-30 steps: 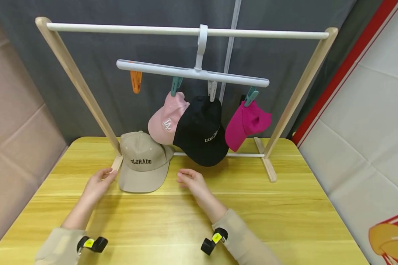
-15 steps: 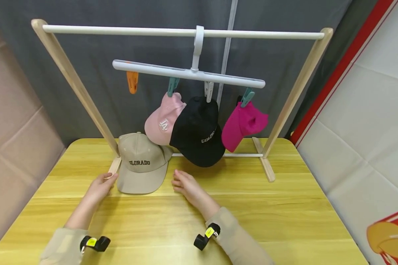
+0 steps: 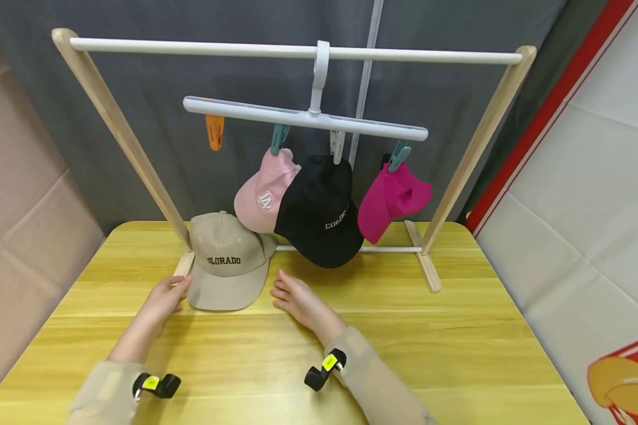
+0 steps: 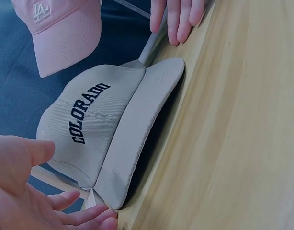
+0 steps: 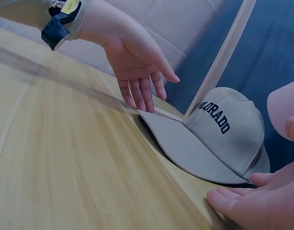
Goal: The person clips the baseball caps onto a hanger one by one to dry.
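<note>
A beige baseball cap (image 3: 228,265) with dark COLORADO lettering sits on the wooden table (image 3: 276,354), brim toward me. Just left of the brim is my left hand (image 3: 162,298), its fingers relaxed and close to the brim's corner; whether they touch it I cannot tell. My right hand (image 3: 300,298) stands a little way off the cap's right side, palm turned toward it, fingers extended. In the left wrist view, the left hand (image 4: 37,187) has spread fingers by the brim (image 4: 147,124). The right wrist view shows both hands flanking the cap (image 5: 228,124), holding nothing.
Behind stands a wooden rack (image 3: 117,130) with a white rod. From it a white hanger (image 3: 303,118) holds a pink cap (image 3: 263,192), a black cap (image 3: 319,212) and a magenta cap (image 3: 393,198) by clips. An orange clip (image 3: 215,131) hangs at its left end.
My right hand has moved left, nearer the beige cap, and turned its palm more toward it. My left hand has shifted slightly toward the brim. The cap stays put.
</note>
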